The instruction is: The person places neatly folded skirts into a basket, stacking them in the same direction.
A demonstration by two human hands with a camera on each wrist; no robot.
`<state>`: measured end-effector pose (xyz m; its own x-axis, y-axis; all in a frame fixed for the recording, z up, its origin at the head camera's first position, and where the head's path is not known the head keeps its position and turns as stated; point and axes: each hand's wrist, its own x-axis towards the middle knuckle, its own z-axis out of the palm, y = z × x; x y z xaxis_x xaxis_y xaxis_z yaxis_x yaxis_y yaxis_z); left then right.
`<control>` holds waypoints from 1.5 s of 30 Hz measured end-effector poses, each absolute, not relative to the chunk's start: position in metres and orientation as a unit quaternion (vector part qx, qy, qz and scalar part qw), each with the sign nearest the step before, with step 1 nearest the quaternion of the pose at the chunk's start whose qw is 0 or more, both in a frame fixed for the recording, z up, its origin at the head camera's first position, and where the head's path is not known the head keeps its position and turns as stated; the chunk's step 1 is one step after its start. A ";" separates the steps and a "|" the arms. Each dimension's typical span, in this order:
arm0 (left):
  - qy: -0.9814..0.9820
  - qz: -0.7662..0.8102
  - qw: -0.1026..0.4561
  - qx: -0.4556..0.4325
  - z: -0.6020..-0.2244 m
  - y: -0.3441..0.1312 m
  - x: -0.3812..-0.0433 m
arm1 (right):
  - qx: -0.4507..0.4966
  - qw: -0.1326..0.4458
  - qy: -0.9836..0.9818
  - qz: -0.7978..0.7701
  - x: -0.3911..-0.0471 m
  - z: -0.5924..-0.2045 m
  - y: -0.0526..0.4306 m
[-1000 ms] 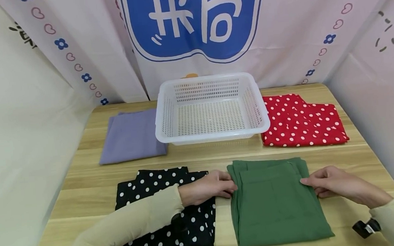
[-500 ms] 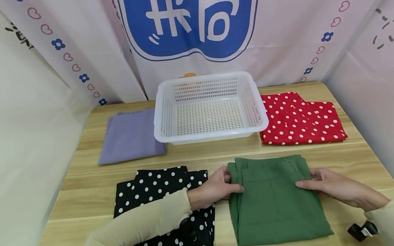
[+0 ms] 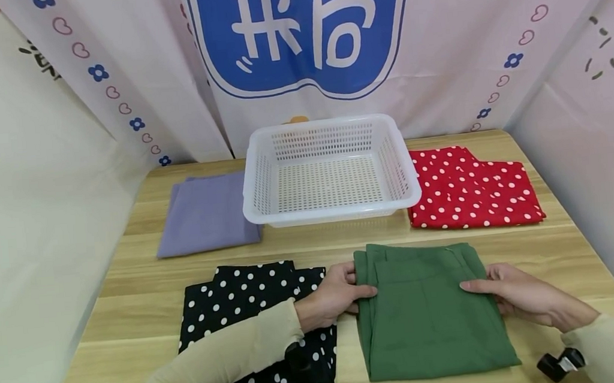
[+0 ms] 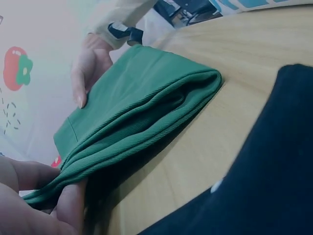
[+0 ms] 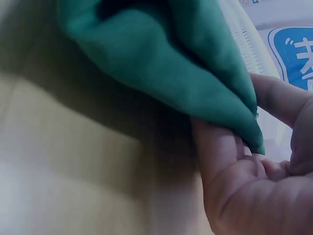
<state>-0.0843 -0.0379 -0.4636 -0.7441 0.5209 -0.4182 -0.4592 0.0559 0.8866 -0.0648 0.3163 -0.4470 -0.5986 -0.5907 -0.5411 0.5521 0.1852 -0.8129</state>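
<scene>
A folded green cloth (image 3: pixel 430 314) lies at the front right of the table, its far part lifted off the wood in both wrist views. My left hand (image 3: pixel 330 298) pinches its left edge, thumb on top and fingers beneath. Opposite, my right hand (image 3: pixel 528 294) grips the right edge the same way; in the right wrist view its fingers (image 5: pixel 220 152) go under the fabric. Layered folds of the green cloth (image 4: pixel 142 107) show along its side in the left wrist view. Below my left forearm lies a folded black cloth with white dots (image 3: pixel 255 286), partly covered by the sleeve.
A white perforated plastic basket (image 3: pixel 333 213) stands at the back middle. A folded purple cloth (image 3: pixel 206 214) lies to its left, and a folded red cloth with white dots (image 3: pixel 472 190) to its right. Printed curtains (image 3: pixel 440 97) hang behind the wooden table (image 3: pixel 131 301).
Both hands have gone from touching the green cloth's edges to gripping them with thumbs on top and fingers underneath. The cloth's far edge has risen slightly.
</scene>
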 end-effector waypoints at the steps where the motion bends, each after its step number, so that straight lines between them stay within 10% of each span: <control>1: 0.631 0.690 0.355 0.022 -0.462 -0.039 -0.084 | -0.018 0.446 0.628 -0.637 -0.066 -0.446 0.315; 26: 0.605 0.732 0.302 0.082 -0.372 -0.095 -0.099 | -0.054 0.344 0.759 -0.551 -0.096 -0.341 0.265; 45: 0.634 0.734 0.234 0.071 -0.333 -0.144 -0.184 | -0.039 0.319 0.756 -0.570 -0.191 -0.323 0.207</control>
